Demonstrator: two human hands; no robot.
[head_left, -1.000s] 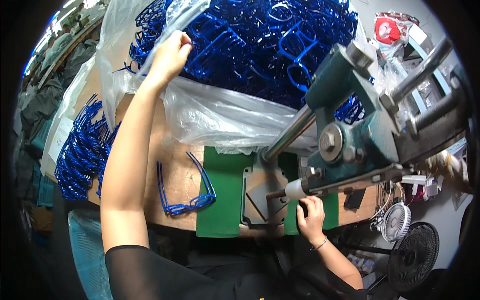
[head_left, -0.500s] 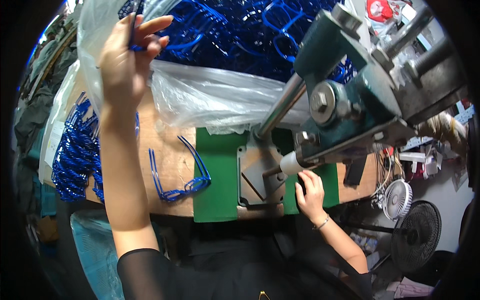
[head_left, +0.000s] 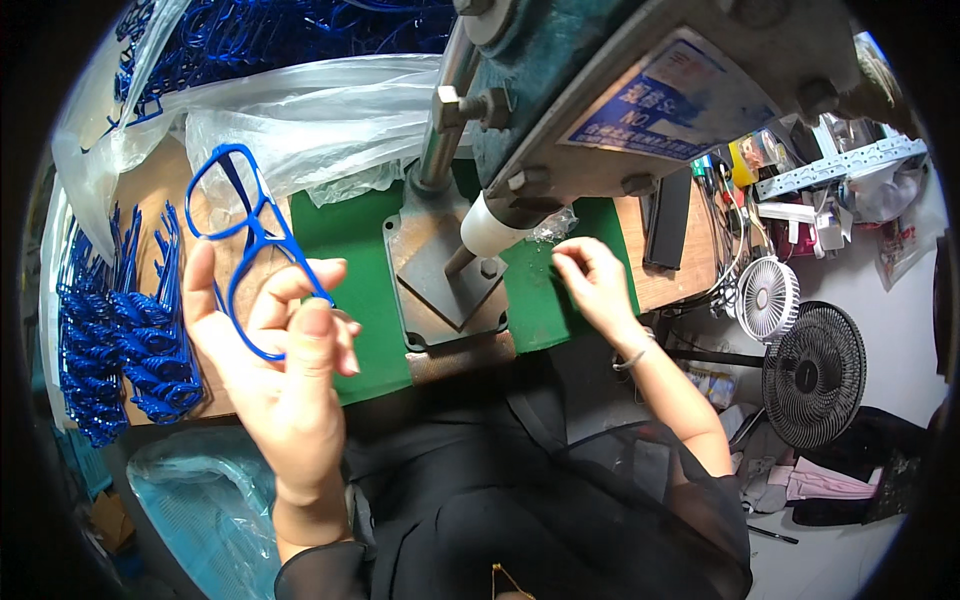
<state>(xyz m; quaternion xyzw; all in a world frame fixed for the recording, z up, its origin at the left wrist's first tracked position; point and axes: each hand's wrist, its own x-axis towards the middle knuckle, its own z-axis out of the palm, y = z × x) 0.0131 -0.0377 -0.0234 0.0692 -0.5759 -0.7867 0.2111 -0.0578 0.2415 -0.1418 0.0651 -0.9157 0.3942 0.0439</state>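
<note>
My left hand point(head_left: 282, 382) is closed on a blue eyeglass frame point(head_left: 262, 228), raised at the left of the green mat point(head_left: 340, 245). Beside the mat's middle stands a dark green-grey press point(head_left: 520, 120), with a white collar point(head_left: 485, 226) and a rod pointing at a diamond-shaped steel plate point(head_left: 430, 285) on its base. My right hand point(head_left: 600, 290) is by the mat's right part, just right of that plate, fingers loosely bent and apart, with nothing visible in them.
Bundled blue frame parts point(head_left: 130, 340) lie at the left. A plastic bag point(head_left: 300, 130) of blue frames spans the back. At the right are a dark oblong object point(head_left: 665, 225), cables, a white fan point(head_left: 768, 298) and a black fan point(head_left: 812, 375).
My left hand has come down from the bag toward me, bringing a blue frame. My right hand stays beside the press. The whole view has shifted, and the loose glasses are hidden.
</note>
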